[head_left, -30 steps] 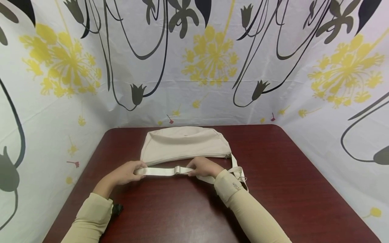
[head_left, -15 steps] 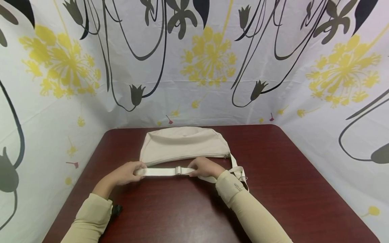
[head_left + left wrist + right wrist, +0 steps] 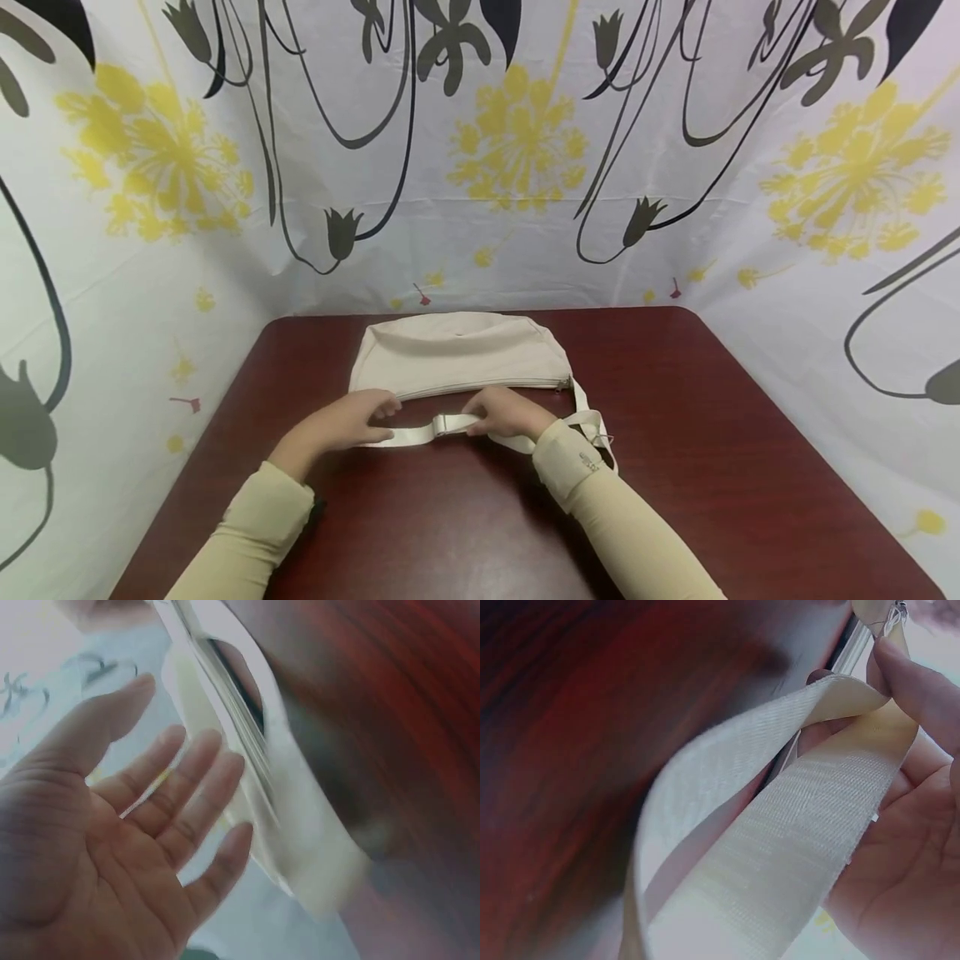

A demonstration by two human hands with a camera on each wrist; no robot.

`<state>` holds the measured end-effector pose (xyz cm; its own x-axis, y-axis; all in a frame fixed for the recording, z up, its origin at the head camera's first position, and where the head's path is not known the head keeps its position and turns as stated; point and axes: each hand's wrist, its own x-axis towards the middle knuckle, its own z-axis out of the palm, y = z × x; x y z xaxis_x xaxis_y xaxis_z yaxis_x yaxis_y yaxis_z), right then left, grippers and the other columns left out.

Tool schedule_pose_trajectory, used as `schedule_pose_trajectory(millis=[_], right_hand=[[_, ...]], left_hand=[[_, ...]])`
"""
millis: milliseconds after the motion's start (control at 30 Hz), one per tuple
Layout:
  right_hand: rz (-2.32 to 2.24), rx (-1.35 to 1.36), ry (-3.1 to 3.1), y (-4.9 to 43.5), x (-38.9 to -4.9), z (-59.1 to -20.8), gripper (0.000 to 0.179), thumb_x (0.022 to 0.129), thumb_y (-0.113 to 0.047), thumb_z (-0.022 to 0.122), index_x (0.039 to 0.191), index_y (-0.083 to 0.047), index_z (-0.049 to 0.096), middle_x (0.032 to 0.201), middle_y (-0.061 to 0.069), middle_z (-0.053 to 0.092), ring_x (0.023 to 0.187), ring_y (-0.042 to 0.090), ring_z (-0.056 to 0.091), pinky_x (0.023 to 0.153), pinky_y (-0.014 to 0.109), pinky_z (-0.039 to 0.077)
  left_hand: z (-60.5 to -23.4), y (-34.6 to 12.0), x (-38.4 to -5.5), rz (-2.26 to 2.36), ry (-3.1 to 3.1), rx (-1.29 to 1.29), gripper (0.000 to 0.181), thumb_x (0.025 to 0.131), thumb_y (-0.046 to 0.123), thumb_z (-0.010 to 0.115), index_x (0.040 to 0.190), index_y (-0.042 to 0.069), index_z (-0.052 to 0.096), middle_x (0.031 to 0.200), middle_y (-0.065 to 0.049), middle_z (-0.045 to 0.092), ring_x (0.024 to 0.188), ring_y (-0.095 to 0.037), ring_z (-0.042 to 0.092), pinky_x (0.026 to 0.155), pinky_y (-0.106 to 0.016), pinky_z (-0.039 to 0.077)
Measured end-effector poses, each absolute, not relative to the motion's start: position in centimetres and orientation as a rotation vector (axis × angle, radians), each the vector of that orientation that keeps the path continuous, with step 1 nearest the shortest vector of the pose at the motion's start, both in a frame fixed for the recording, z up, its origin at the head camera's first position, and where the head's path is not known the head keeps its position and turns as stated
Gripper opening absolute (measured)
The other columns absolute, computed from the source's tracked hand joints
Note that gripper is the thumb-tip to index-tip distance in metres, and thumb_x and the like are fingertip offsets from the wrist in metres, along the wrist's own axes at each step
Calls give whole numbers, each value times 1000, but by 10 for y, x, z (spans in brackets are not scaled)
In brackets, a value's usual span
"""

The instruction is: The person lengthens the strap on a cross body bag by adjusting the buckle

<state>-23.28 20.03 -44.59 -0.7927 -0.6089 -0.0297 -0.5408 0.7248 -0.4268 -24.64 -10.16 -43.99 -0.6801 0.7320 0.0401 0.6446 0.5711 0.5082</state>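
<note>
A cream shoulder bag [image 3: 459,357] lies flat near the far side of the table, its zipper edge facing me. In front of it stretches its webbing strap [image 3: 411,437], with an adjuster buckle [image 3: 440,424] on it. My right hand [image 3: 510,412] pinches the strap just right of the buckle. Seen from the right wrist, the strap [image 3: 780,825] doubles into a loop at thumb and fingers. My left hand [image 3: 347,421] hovers at the strap's left end by the bag's corner. In the left wrist view its fingers [image 3: 201,791] are spread and relaxed, holding nothing.
The dark red wooden table [image 3: 420,533] has rounded far corners. A patterned white cloth [image 3: 517,275] surrounds it at back and sides. More strap [image 3: 592,425] lies tangled right of the bag. A small black object [image 3: 318,510] shows beside the left sleeve.
My left hand has released the strap's left end and shifted slightly right. That stretch of strap, taut before, now sags. The right hand keeps its grip in place.
</note>
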Motion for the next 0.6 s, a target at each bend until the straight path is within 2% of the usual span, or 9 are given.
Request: schedule_pose_trajectory(millis=[100, 300, 400, 500, 600], right_hand=[[-637, -913, 2756, 200, -232, -444, 5, 86, -11, 79, 88, -11, 76, 74, -8, 60, 71, 6, 48, 71, 26, 44], [-692, -891, 2744, 199, -229, -439, 11, 86, -13, 79, 97, -13, 78, 78, -9, 65, 72, 5, 52, 73, 26, 46], [-706, -899, 2739, 198, -228, -436, 13, 87, -14, 79, 99, -15, 78, 81, -11, 66, 74, 5, 54, 74, 26, 47], [-751, -866, 2719, 199, -228, -435, 12, 89, -16, 78, 101, -17, 78, 82, -13, 67, 76, 4, 55, 77, 26, 47], [-791, -845, 2699, 199, -228, -434, 11, 89, -16, 77, 100, -17, 77, 81, -13, 66, 77, 5, 56, 78, 27, 47]], left_hand=[[-438, -82, -245, 683, 2627, 1178, 43, 91, 21, 76, 124, -4, 62, 117, -16, 67, 108, -32, 65, 95, -47, 50], [-446, -56, -244, 639, 2665, 1172, 55, 88, 32, 80, 129, 1, 60, 118, -10, 69, 111, -26, 65, 96, -45, 49], [-453, -49, -244, 633, 2734, 1181, 50, 85, 33, 83, 123, 6, 64, 112, -5, 71, 105, -21, 66, 91, -42, 51], [-456, -46, -244, 619, 2811, 1150, 38, 85, 32, 83, 114, 13, 68, 100, 1, 70, 92, -16, 65, 82, -39, 51], [-457, -45, -243, 636, 2832, 1126, 31, 85, 29, 82, 110, 15, 68, 94, 2, 68, 86, -15, 62, 78, -37, 50]])
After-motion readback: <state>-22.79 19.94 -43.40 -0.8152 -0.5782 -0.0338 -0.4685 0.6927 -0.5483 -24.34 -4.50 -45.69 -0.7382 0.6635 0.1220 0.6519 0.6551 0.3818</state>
